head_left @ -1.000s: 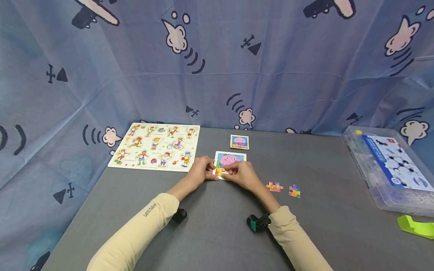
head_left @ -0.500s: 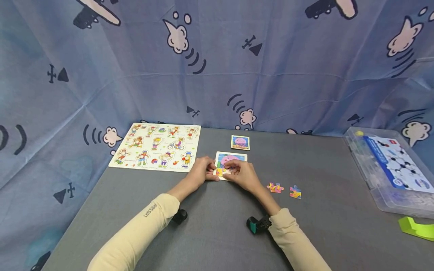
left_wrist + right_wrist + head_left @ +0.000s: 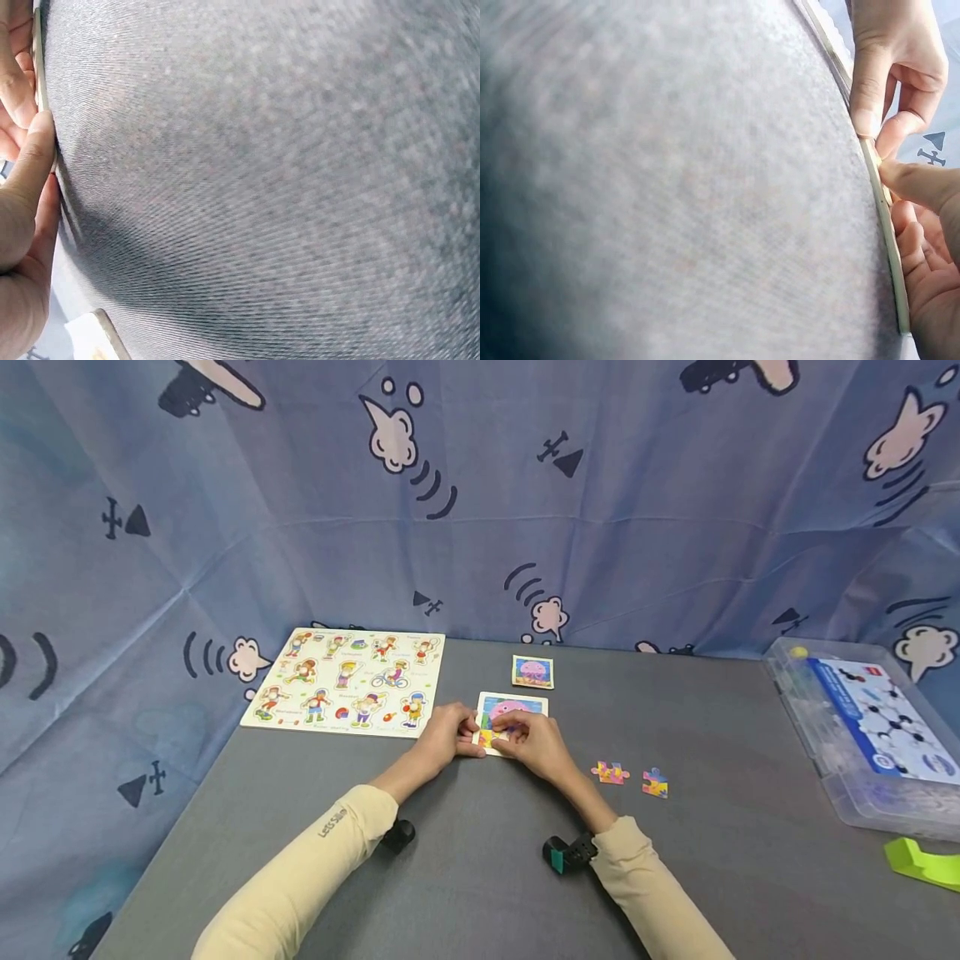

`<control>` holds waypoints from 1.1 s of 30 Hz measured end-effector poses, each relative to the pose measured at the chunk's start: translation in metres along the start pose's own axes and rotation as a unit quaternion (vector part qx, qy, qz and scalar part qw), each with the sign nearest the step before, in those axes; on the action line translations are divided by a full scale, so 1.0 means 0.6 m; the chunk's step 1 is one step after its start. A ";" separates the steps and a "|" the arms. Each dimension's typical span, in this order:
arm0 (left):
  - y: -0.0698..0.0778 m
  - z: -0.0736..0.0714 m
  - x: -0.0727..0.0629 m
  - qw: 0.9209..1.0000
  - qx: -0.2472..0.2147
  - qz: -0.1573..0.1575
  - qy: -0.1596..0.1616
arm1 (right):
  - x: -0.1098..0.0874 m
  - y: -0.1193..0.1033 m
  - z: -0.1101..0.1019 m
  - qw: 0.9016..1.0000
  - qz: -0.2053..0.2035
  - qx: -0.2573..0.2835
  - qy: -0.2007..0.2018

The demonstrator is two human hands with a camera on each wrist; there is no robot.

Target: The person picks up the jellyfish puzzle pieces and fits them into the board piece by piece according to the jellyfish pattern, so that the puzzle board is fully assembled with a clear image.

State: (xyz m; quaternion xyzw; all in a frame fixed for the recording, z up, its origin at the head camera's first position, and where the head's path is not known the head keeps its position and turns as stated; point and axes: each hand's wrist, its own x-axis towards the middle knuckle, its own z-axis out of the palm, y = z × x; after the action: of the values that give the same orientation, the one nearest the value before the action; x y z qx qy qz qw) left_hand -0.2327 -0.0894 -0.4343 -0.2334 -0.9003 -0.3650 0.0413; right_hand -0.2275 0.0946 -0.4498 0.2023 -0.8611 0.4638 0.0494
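In the head view a small square puzzle tray (image 3: 513, 700) with a pink sea-creature picture lies on the grey table. My left hand (image 3: 447, 732) grips its left edge, thumb at the lower left corner. My right hand (image 3: 538, 745) is over the tray's lower half, thumb and index finger pinching a small jigsaw piece that they largely hide. A yellow part of the picture (image 3: 486, 738) shows at the lower left, beside those fingertips. In the right wrist view the right thumb (image 3: 919, 184) is right at the tray's rim (image 3: 889, 232), close to the left thumb (image 3: 869, 94).
Two loose jigsaw pieces, one pink and yellow (image 3: 611, 772) and one blue and yellow (image 3: 655, 782), lie right of the right hand. Behind the tray is a smaller picture square (image 3: 533, 672). A figure puzzle board (image 3: 345, 681) lies left; a clear plastic case (image 3: 840, 777) and green object (image 3: 922, 862) lie right.
The right fingertips shift slightly over the tray's lower part, covering more of the yellow area. The left hand keeps its grip on the edge. The whole head view drifts slightly.
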 end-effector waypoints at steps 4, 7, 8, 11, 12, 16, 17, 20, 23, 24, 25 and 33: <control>0.001 0.000 0.001 1.000 0.002 0.007 0.003 | 0.001 0.000 0.001 1.000 -0.004 -0.003 0.003; 0.002 0.001 0.001 1.000 -0.002 0.001 -0.001 | -0.001 0.000 0.002 1.000 -0.004 0.005 0.008; 0.003 0.001 0.001 1.000 -0.004 -0.002 -0.003 | -0.001 0.000 0.002 1.000 -0.004 0.008 0.010; 0.004 0.002 0.001 1.000 -0.007 -0.010 -0.007 | -0.003 0.000 0.002 1.000 -0.009 0.008 0.013; 0.004 0.002 0.001 1.000 -0.008 -0.013 -0.008 | -0.004 0.001 0.003 1.000 -0.012 0.005 0.014; 0.002 0.003 0.000 1.000 -0.004 -0.008 -0.003 | -0.003 0.001 0.004 1.000 -0.018 -0.002 0.014; 0.001 0.004 0.000 1.000 -0.003 -0.008 -0.002 | -0.003 0.001 0.004 1.000 -0.016 0.000 0.012; 0.001 0.005 0.000 1.000 0.003 0.003 0.002 | -0.003 0.003 0.001 1.000 -0.004 0.022 0.002; 0.002 0.005 0.001 1.000 0.007 0.010 0.002 | -0.003 0.005 -0.009 0.996 0.017 0.084 -0.011; 0.003 0.005 0.001 1.000 0.009 0.010 0.002 | -0.004 0.005 -0.014 0.994 0.025 0.108 -0.014; 0.004 0.005 0.001 1.000 0.010 0.008 0.002 | -0.005 0.005 -0.019 0.991 0.035 0.129 -0.016; 0.010 0.001 -0.001 1.000 0.014 -0.011 0.000 | -0.023 0.006 -0.068 0.981 0.091 0.172 -0.007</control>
State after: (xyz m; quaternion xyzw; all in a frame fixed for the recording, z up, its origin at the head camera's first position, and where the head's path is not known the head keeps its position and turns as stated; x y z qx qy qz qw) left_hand -0.2296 -0.0855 -0.4310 -0.2234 -0.9079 -0.3525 0.0404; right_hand -0.2207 0.1339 -0.4333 0.1315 -0.7837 0.6061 -0.0350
